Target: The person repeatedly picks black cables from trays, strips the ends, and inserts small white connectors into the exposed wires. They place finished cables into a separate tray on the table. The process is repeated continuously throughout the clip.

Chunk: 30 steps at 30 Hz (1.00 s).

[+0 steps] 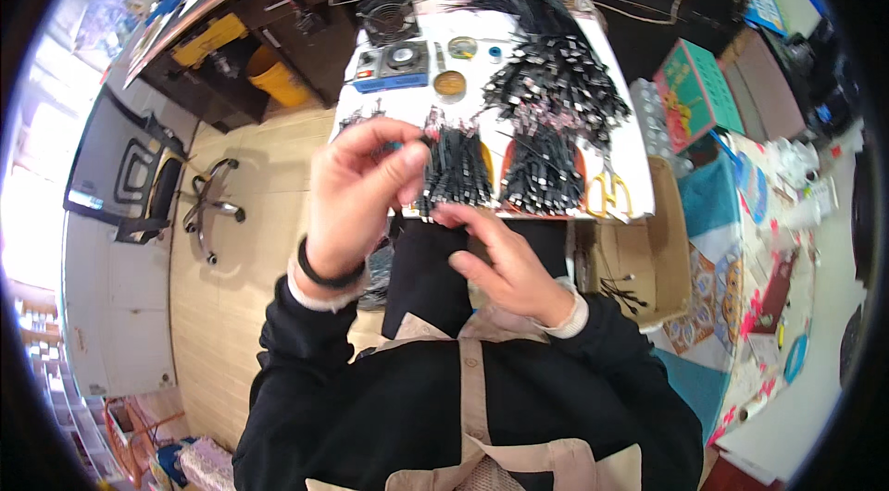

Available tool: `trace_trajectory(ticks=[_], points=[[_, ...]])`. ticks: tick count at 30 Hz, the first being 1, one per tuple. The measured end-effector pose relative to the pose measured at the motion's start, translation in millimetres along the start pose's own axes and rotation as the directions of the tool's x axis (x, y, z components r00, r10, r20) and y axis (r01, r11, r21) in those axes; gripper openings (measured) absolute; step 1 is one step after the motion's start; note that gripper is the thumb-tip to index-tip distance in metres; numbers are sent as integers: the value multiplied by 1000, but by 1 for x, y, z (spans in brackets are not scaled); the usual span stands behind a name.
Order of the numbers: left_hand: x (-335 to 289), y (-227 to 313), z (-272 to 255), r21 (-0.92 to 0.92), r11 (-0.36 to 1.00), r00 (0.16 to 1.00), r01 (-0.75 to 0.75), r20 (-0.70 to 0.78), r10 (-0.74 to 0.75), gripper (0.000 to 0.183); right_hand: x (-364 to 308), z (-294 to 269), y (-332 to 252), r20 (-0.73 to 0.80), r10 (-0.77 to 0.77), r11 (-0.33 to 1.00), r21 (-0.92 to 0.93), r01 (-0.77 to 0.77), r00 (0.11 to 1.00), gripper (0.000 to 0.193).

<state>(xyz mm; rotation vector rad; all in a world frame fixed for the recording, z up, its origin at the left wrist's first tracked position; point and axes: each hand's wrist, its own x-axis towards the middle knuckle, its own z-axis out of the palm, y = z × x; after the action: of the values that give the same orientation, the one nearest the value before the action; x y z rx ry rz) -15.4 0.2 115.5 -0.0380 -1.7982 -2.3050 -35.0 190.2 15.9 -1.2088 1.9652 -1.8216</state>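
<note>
Just between two hands: black cable bundle, long axis running away from the wearer

Nearest, the right hand [505,264] comes in low, palm down, its thumb spread from its forefinger, so its fingers stand loosely open. The left hand [366,186] is raised on the other side, thumb and forefinger almost meeting; whether a thin strand is pinched there I cannot tell.

The cable bundle [456,167] lies close to the near edge of the white surface [639,190]. Seen from above, it sits just right of the left fingertips and just beyond the right ones, which overlap its near end. Neither hand looks clearly closer, and actual contact cannot be judged. Its many thin black leads lie roughly parallel, with small pale, metallic-looking tips toward the wearer and fine pinkish ends away.

To its right lies a second bundle [544,178] in an orange-red holder, then yellow-handled scissors [608,193].

Farther back come a round tin [450,84] with amber contents and a blue-sided device [394,74] with a dial. Behind the second bundle, a larger heap of leads [556,79] spreads toward the far edge.
</note>
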Motion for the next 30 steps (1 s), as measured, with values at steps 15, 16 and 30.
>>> trace_trajectory(ticks=[15, 16, 30], points=[[-26, -50, -3, 283, 959, 999, 16, 44, -29, 25, -164, -196, -94, -755, 56, 993, -24, -113, 654, 28], [-28, -56, -13, 349, 933, 996, 90, -17, -90, 24, -170, -206, -73, -781, 147, 980, 30, -198, 607, 28], [10, -85, -134, 965, 201, 940, 166, -217, 263, 11, -190, -192, 352, -437, 874, 484, 822, -300, 213, 28]])
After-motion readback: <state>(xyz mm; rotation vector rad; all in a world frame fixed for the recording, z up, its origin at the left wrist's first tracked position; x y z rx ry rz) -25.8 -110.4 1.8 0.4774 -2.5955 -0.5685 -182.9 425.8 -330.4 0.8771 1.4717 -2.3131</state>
